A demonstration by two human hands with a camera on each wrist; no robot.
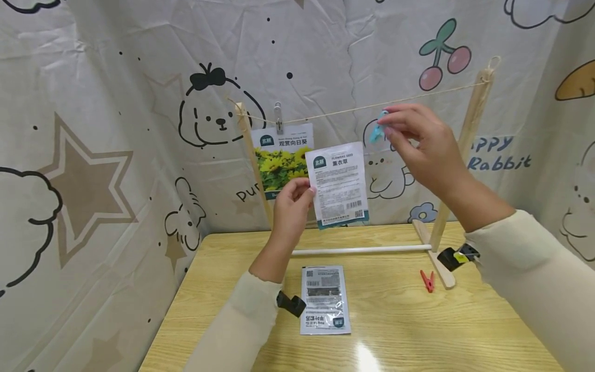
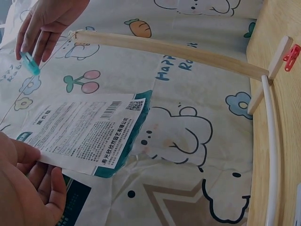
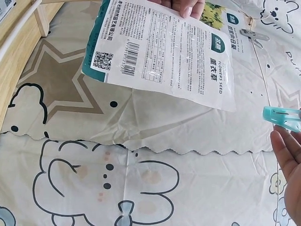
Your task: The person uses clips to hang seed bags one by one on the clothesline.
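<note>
My left hand [image 1: 293, 209] pinches the left edge of a white seed packet [image 1: 338, 181], thumb in front. The packet's printed back faces me, and its top edge hangs just below a thin string [image 1: 348, 110]. Up at the right, my right hand [image 1: 420, 139] pinches a turquoise clothespin [image 1: 378, 129] between thumb and fingers, close to the string and apart from the packet. In the right wrist view the clothespin [image 3: 281, 117] is near the string. Behind my left hand, a sunflower seed packet [image 1: 282, 163] hangs from the string by a grey clip [image 1: 278, 120].
Wooden posts [image 1: 470, 116] hold the string at both sides, and a white rod [image 1: 362, 250] runs low between them. On the table [image 1: 223, 289] lie another seed packet [image 1: 324, 299] and a red clothespin [image 1: 427, 281]. A printed cloth [image 1: 316, 46] hangs behind.
</note>
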